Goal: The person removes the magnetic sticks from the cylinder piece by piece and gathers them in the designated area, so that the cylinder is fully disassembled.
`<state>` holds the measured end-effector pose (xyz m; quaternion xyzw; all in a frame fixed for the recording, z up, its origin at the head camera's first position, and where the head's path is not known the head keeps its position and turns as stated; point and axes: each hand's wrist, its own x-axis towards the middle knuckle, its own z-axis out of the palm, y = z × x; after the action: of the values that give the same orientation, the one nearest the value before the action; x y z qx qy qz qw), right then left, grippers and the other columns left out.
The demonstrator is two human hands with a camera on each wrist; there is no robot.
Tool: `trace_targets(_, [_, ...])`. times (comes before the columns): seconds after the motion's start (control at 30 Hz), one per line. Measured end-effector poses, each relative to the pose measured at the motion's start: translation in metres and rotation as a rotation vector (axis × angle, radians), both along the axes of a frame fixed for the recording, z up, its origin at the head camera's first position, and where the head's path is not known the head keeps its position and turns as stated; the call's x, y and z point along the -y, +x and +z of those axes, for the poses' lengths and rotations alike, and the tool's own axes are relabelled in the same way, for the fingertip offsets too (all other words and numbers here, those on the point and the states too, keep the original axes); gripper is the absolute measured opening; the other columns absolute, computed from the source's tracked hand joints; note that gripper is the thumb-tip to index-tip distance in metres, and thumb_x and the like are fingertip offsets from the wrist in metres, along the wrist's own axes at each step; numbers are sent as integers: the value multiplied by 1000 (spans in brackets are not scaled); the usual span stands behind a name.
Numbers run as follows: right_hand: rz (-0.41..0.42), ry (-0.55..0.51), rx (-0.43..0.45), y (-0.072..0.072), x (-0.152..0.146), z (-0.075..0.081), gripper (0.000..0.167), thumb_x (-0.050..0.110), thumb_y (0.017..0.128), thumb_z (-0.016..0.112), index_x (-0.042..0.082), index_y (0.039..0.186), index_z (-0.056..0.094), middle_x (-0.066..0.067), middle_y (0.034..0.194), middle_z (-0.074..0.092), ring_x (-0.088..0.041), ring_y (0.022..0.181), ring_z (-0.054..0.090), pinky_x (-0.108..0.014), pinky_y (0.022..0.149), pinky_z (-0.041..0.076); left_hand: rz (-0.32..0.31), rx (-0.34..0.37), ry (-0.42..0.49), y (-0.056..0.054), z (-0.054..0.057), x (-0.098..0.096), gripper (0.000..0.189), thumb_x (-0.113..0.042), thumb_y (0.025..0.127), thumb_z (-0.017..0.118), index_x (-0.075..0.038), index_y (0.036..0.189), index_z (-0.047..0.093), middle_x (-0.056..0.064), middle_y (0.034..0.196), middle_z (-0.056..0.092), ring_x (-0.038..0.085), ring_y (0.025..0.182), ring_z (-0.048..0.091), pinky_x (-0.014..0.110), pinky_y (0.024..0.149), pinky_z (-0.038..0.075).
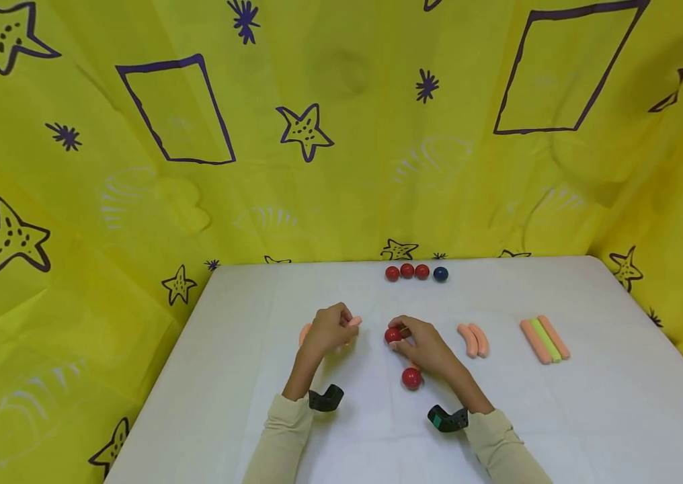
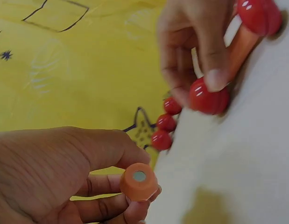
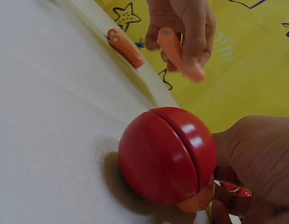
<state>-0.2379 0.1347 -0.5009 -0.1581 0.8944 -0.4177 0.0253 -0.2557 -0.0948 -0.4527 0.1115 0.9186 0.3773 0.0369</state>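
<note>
My left hand [image 1: 331, 329] pinches a curved orange magnetic stick [image 3: 171, 49] above the table; its end with a round grey magnet [image 2: 139, 176] faces the left wrist camera. My right hand [image 1: 425, 344] holds a red ball [image 1: 392, 335] between thumb and fingers, low over the table. An orange stick [image 2: 242, 49] runs from that ball to a second red ball [image 1: 412, 378] closer to me. In the right wrist view this nearer ball [image 3: 165, 156] hides much of the stick and some fingers. Partly behind the left hand lies more orange stick [image 1: 304, 333].
Three red balls [image 1: 407, 271] and a dark blue ball [image 1: 441, 274] line the white table's back edge. To the right lie two curved orange sticks [image 1: 473, 340], then two straight orange sticks with a green stick [image 1: 545, 339] between them. A yellow patterned cloth [image 1: 341, 202] surrounds the table.
</note>
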Motion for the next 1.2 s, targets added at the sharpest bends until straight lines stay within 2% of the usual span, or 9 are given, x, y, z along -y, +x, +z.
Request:
trace_targets(0.17, [-3, 3, -9, 2, 0, 1, 32, 16, 89, 72, 12, 119, 62, -6, 113, 67, -22, 105, 62, -42, 92, 52, 75, 18, 21, -5, 10, 34, 20, -18, 85, 67, -4, 98, 62, 7, 80, 66, 16, 65, 59, 26, 58, 47])
trace_targets(0.27, [1, 7, -29, 2, 0, 2, 32, 16, 89, 71, 11, 120, 61, -6, 113, 67, -23, 105, 62, -43, 92, 52, 139, 41, 11, -7, 12, 56, 23, -17, 87, 64, -3, 106, 63, 9, 82, 66, 18, 66, 59, 27, 58, 46])
trace_targets(0.43, [-1, -2, -30, 2, 0, 3, 33, 16, 89, 72, 11, 120, 61, -7, 113, 67, -23, 105, 62, -44, 92, 51, 231, 72, -54, -8, 9, 83, 24, -15, 90, 61, -2, 109, 63, 7, 68, 63, 16, 56, 52, 24, 51, 39])
trace_targets(0.53, [-5, -4, -23, 2, 0, 4, 33, 16, 89, 72, 11, 120, 61, -7, 113, 67, -23, 105, 62, -44, 92, 51, 252, 108, -105, -7, 5, 92, 22, -16, 92, 61, 0, 106, 63, 5, 57, 58, 15, 51, 47, 24, 49, 35])
trace_targets(0.7, [-1, -5, -10, 3, 0, 4, 33, 17, 89, 71, 11, 121, 61, -8, 114, 67, -24, 106, 62, -44, 93, 51, 261, 132, -170, -6, -2, 99, 20, -18, 93, 61, 0, 102, 64, 3, 54, 54, 18, 55, 47, 26, 52, 36])
trace_targets(0.8, [0, -8, -2, 4, 0, 4, 33, 17, 90, 71, 11, 121, 60, -7, 115, 66, -23, 107, 62, -44, 94, 51, 261, 138, -176, -7, -5, 100, 20, -18, 91, 63, -1, 100, 64, 7, 60, 58, 21, 62, 52, 28, 56, 40])
trace_targets(0.87, [2, -9, -2, 4, 0, 3, 34, 17, 90, 70, 11, 122, 60, -7, 115, 66, -23, 107, 62, -44, 94, 51, 265, 144, -182, -8, -6, 100, 21, -18, 89, 66, -1, 101, 64, 10, 69, 63, 23, 69, 55, 31, 61, 44])
trace_targets(1.03, [1, -18, -2, 3, 0, 2, 34, 17, 90, 71, 11, 121, 60, -6, 115, 66, -22, 107, 61, -44, 94, 51, 279, 155, -218, -9, -5, 103, 27, -22, 89, 66, -1, 104, 66, 19, 101, 67, 27, 84, 59, 42, 74, 50])
trace_targets(1.2, [5, -13, -4, 3, 0, 2, 34, 17, 90, 70, 12, 122, 60, -6, 116, 66, -23, 108, 61, -45, 95, 51, 302, 152, -238, -9, -5, 106, 28, -26, 91, 67, -1, 103, 67, 19, 105, 69, 27, 83, 59, 42, 73, 51])
